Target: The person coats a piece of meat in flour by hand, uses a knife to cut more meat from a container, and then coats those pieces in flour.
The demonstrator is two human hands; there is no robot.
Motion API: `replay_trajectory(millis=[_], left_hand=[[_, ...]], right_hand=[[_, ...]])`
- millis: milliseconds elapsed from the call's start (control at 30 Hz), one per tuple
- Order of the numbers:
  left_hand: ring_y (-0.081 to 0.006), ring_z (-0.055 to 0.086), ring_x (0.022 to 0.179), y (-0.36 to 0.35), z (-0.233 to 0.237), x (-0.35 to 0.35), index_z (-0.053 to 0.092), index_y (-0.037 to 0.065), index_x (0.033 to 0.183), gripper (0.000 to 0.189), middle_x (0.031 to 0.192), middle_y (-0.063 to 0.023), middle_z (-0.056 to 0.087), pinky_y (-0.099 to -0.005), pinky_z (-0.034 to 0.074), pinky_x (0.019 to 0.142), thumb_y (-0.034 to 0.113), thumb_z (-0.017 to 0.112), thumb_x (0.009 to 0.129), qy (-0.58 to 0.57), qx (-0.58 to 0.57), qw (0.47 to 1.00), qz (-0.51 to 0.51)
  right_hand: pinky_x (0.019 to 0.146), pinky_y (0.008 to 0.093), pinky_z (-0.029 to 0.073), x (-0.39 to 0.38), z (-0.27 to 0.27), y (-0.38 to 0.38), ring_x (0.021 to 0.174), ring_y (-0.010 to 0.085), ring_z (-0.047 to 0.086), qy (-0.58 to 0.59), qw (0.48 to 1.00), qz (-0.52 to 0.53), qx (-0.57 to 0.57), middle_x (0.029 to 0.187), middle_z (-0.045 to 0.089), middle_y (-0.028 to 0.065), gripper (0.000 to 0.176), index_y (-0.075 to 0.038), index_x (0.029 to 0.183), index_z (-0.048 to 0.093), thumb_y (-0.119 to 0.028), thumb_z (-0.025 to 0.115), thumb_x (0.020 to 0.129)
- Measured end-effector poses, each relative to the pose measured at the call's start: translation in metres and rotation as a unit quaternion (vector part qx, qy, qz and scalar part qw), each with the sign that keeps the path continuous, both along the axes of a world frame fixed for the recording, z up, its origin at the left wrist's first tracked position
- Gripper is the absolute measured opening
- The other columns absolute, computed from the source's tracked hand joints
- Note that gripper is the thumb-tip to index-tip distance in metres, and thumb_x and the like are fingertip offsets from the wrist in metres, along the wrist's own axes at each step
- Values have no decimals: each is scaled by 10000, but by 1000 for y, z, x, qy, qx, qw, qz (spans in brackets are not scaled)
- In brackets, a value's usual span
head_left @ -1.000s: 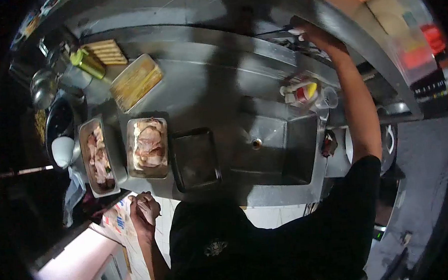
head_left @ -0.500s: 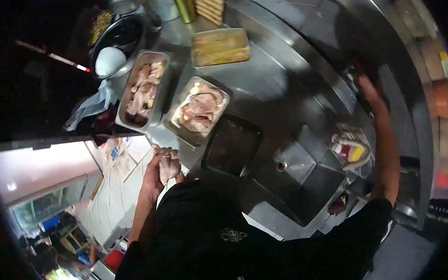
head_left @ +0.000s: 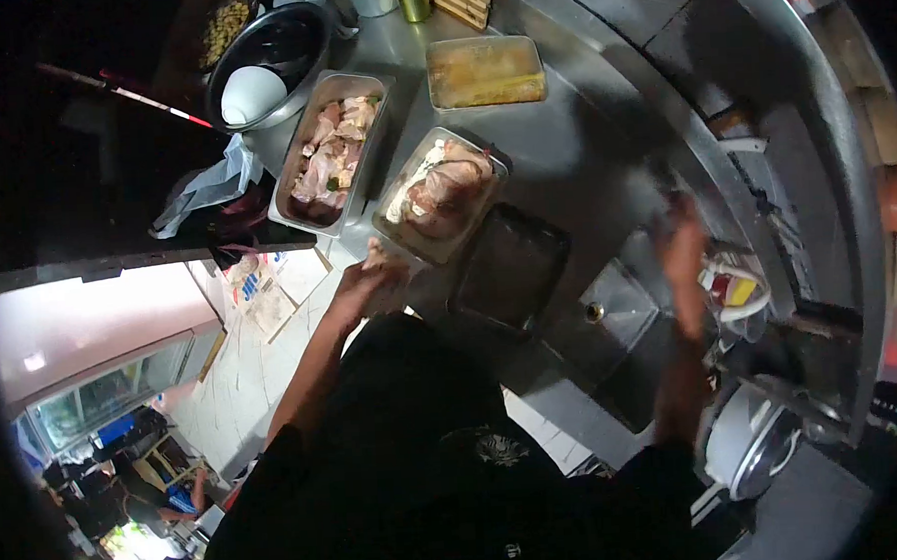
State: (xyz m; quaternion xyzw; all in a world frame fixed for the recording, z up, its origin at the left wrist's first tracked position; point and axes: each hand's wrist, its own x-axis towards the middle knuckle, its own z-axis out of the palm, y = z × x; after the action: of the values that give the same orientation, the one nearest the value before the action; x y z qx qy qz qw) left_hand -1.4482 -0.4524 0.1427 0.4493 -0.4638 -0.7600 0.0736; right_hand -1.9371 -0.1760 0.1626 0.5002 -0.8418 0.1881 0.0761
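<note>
My left hand [head_left: 354,292] is closed around a piece of raw chicken [head_left: 389,289], close to my body at the counter's near edge. Just beyond it sits a rectangular metal tray [head_left: 435,243] of raw chicken and pale bits. Left of that, a deeper steel pan [head_left: 283,209] holds more raw chicken pieces. My right hand [head_left: 681,235], smeared by motion and in shadow, hovers over the right side of the sink area. Whether its fingers grip anything cannot be made out.
A dark tray [head_left: 513,267] lies beside the sink [head_left: 620,308]. Farther back are a container of yellowish liquid [head_left: 485,73], a wooden rack [head_left: 464,1] and a black bowl [head_left: 288,37] with a white object. A white pot [head_left: 741,437] stands right; a raised steel ledge curves beyond.
My right hand has come down and left from the ledge to above the sink side, uncovering a white-handled item there. My left hand still holds the chicken; the view has shifted.
</note>
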Motion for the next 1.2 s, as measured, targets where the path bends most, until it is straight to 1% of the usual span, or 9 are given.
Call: replay_trajectory(millis=[133, 367, 467, 600, 767, 833, 967, 1067, 1200], left_hand=[[-170, 673, 840, -32, -11, -23, 717, 22, 1091, 371, 986, -58, 705, -336, 553, 752, 333, 650, 900, -47, 0, 995, -84], [-369, 673, 898, -66, -40, -54, 633, 131, 1134, 292, 1010, -174, 682, -456, 560, 741, 282, 643, 884, 26, -433, 819, -375], [-358, 673, 864, -67, -53, -58, 608, 122, 1164, 329, 983, -159, 680, -446, 563, 714, 261, 684, 876, 120, -368, 854, -349], [-225, 670, 849, -77, -34, -78, 609, 88, 1160, 361, 972, -91, 675, -362, 556, 668, 299, 724, 890, 119, 154, 957, -217], [-145, 636, 914, -102, -6, -86, 625, 66, 1169, 383, 999, -65, 658, -316, 541, 687, 330, 714, 906, 85, 134, 939, -304], [-173, 642, 926, -114, 4, -92, 632, 58, 1163, 373, 1012, -74, 657, -350, 545, 717, 299, 719, 891, 176, -39, 924, -336], [-255, 654, 979, -146, 41, -75, 630, 36, 1165, 358, 1109, -103, 647, -433, 538, 798, 207, 710, 861, 248, -635, 638, -359], [-316, 640, 1055, -193, 18, -58, 625, 51, 1193, 373, 1204, -134, 618, -458, 524, 846, 164, 687, 843, 204, -789, 463, -349], [-361, 624, 1094, -217, 32, -43, 631, 71, 1217, 426, 1247, -137, 606, -447, 514, 884, 163, 692, 806, -10, -582, 715, -387]], right_hand=[[928, 404, 493, 151, -114, 25, 1085, 313, 594, -78, 992, -98, -14, 1206, 594, 166, 348, -45, 1198, 623, -94, 676, 858], [926, 375, 498, 380, -91, -43, 1066, 271, 628, -363, 869, -301, -149, 1089, 644, 136, 369, -45, 1283, 613, -144, 673, 932], [917, 361, 502, 409, -70, -89, 1049, 255, 640, -493, 780, -318, -218, 1108, 656, 137, 378, -42, 1324, 589, -159, 634, 967], [918, 345, 503, 412, -57, -130, 1070, 224, 640, -437, 805, -336, -221, 1169, 662, 151, 367, -33, 1339, 565, -172, 582, 1000], [913, 342, 504, 414, -51, -152, 1058, 223, 647, -431, 768, -399, -255, 1195, 659, 151, 384, -16, 1330, 555, -180, 605, 987], [905, 342, 507, 416, -47, -153, 1028, 224, 654, -448, 736, -442, -250, 1200, 654, 144, 384, -16, 1321, 559, -179, 618, 978], [914, 368, 513, 404, -103, -138, 1020, 238, 661, -346, 834, -375, -212, 1227, 645, 140, 379, -22, 1308, 567, -162, 630, 961], [990, 409, 479, 366, -103, -150, 1114, 274, 627, -312, 893, -285, -156, 1243, 638, 152, 364, -24, 1291, 580, -171, 611, 960], [1089, 439, 405, 316, -75, -187, 1249, 320, 541, -364, 894, -198, -172, 1274, 615, 165, 341, -31, 1273, 600, -155, 564, 957]])
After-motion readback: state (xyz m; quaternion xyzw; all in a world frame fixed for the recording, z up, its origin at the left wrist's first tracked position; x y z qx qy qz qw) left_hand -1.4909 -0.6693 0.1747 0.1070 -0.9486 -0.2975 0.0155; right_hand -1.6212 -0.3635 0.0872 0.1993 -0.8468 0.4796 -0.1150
